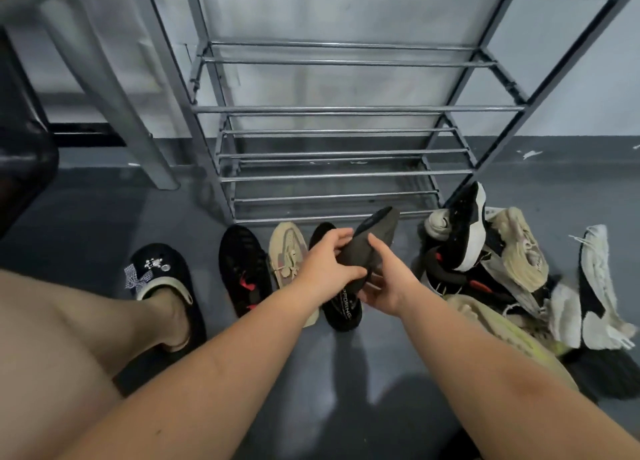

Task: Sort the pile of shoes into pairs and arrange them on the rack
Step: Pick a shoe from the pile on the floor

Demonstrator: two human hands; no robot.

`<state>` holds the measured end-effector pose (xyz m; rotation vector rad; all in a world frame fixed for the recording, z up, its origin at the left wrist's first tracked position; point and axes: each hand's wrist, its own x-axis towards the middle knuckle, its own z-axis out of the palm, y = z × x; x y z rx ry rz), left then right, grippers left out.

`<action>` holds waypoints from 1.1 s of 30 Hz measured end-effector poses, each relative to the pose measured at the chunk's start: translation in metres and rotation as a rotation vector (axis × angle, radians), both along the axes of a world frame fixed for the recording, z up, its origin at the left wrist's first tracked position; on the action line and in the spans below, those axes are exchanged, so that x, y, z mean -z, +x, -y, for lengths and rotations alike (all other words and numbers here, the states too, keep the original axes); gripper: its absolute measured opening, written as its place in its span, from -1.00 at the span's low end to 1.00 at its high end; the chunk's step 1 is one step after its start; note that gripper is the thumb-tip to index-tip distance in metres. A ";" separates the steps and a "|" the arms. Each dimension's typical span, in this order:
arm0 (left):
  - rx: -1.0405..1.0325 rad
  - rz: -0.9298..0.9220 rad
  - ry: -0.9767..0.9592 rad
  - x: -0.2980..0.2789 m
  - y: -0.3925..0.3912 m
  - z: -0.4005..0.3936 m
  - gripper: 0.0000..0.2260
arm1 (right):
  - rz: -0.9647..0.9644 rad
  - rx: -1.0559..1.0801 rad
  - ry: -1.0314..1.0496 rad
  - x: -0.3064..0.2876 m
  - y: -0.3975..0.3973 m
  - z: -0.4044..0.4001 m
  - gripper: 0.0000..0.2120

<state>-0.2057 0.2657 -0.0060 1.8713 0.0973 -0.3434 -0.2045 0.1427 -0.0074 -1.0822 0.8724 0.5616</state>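
Gripping one dark shoe, left hand and right hand both clamp it; three shoes lined at nine o'clock.

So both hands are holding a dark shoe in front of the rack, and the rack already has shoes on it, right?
Not quite. Both hands, left and right, do hold the dark shoe in front of the rack, but the head view shows no shoes on its shelves.

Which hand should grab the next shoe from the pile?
Probably the right hand: the pile of shoes lies on its side. Both hands grip the dark shoe, and the left hand is farther away.
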 end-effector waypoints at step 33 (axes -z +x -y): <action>0.042 -0.730 -0.415 0.048 -0.009 0.001 -0.60 | -0.020 -0.418 -0.145 0.049 -0.020 0.070 -0.92</action>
